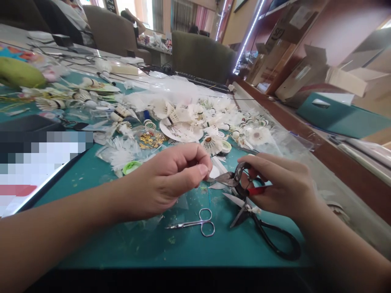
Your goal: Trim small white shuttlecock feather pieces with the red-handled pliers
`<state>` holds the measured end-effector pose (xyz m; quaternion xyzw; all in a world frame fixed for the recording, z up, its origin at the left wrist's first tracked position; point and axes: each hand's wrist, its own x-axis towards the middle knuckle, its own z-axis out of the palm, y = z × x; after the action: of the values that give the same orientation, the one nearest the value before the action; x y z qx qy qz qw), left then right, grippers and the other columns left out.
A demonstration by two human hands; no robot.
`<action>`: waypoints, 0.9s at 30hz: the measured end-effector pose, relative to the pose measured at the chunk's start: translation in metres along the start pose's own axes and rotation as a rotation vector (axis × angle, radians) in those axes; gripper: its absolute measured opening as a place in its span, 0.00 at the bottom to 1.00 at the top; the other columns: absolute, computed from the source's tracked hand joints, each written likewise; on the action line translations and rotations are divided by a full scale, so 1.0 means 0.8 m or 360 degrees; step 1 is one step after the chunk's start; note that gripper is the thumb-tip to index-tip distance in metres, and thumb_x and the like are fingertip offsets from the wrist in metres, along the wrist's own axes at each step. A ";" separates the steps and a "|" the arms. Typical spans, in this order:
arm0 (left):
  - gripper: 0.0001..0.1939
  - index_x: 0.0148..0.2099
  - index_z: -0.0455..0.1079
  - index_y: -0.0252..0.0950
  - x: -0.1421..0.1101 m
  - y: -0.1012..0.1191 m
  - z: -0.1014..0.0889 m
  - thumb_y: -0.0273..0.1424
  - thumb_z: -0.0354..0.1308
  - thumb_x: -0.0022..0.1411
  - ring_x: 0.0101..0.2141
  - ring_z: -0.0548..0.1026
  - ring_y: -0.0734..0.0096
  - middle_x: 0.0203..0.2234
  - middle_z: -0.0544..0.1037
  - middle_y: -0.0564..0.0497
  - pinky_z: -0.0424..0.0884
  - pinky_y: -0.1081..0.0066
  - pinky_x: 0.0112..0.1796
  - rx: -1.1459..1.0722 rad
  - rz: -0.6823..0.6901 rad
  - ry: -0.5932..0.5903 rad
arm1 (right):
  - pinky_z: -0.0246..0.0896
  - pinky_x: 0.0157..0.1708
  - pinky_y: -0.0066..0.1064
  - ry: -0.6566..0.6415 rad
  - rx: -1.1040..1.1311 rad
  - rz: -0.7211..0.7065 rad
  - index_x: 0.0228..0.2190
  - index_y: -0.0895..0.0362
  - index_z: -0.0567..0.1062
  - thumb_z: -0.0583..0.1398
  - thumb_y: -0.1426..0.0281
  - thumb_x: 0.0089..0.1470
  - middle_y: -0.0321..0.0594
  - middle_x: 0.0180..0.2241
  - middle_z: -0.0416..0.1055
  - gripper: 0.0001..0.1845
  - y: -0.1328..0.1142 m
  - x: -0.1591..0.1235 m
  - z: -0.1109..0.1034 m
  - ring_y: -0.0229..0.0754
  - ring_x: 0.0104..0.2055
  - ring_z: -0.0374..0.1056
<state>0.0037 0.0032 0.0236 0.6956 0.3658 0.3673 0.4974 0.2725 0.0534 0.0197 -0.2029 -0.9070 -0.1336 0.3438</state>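
My left hand (171, 179) is closed in a pinch above the green mat. Whatever lies between its thumb and fingertips is too small or hidden to make out. My right hand (281, 183) is wrapped round a pair of pliers (236, 179) with dark metal jaws and a red grip. Their tip points left and reaches close to my left fingertips; I cannot tell if it touches. Small silver scissors (192, 224) lie on the mat below my hands. Black-handled scissors (262, 228) rest with blades apart beneath my right hand.
Behind my hands spreads a heap of shuttlecocks (171, 116) and white feathers around a white paper disc (180, 132). Gold pieces (151, 139) and a green-rimmed lid (131, 167) lie left of it. A blurred-out screen (36, 171) stands left. Cardboard boxes (317, 73) are at right.
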 end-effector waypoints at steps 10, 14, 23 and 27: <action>0.10 0.38 0.70 0.39 -0.003 0.001 0.006 0.28 0.53 0.74 0.32 0.66 0.77 0.31 0.69 0.59 0.63 0.75 0.35 -0.0252 -0.0014 -0.0021 | 0.63 0.25 0.27 -0.0016 -0.0047 0.0006 0.42 0.58 0.78 0.63 0.77 0.56 0.35 0.26 0.74 0.11 -0.002 0.000 0.002 0.35 0.24 0.68; 0.10 0.37 0.70 0.39 -0.002 0.002 0.006 0.28 0.53 0.74 0.32 0.65 0.77 0.31 0.69 0.59 0.63 0.74 0.35 -0.0272 -0.0020 -0.0037 | 0.62 0.25 0.28 -0.0026 -0.0070 0.0002 0.42 0.59 0.78 0.63 0.75 0.57 0.35 0.26 0.74 0.09 -0.002 0.000 0.002 0.35 0.24 0.67; 0.08 0.35 0.69 0.38 0.002 0.004 0.006 0.27 0.54 0.69 0.31 0.64 0.76 0.29 0.68 0.59 0.60 0.72 0.33 -0.0209 -0.0055 -0.0027 | 0.62 0.25 0.27 -0.0030 -0.0035 0.0012 0.42 0.58 0.78 0.63 0.75 0.57 0.35 0.27 0.75 0.10 -0.003 -0.001 0.002 0.35 0.24 0.68; 0.08 0.34 0.69 0.38 0.002 0.005 0.005 0.28 0.54 0.68 0.31 0.63 0.75 0.29 0.68 0.59 0.60 0.71 0.33 -0.0204 -0.0073 -0.0019 | 0.62 0.25 0.27 -0.0044 -0.0038 0.0012 0.43 0.57 0.77 0.63 0.75 0.58 0.35 0.27 0.74 0.10 -0.004 -0.001 0.002 0.35 0.24 0.67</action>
<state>0.0087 0.0016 0.0266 0.6559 0.3544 0.3741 0.5515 0.2712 0.0510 0.0177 -0.2122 -0.9093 -0.1404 0.3294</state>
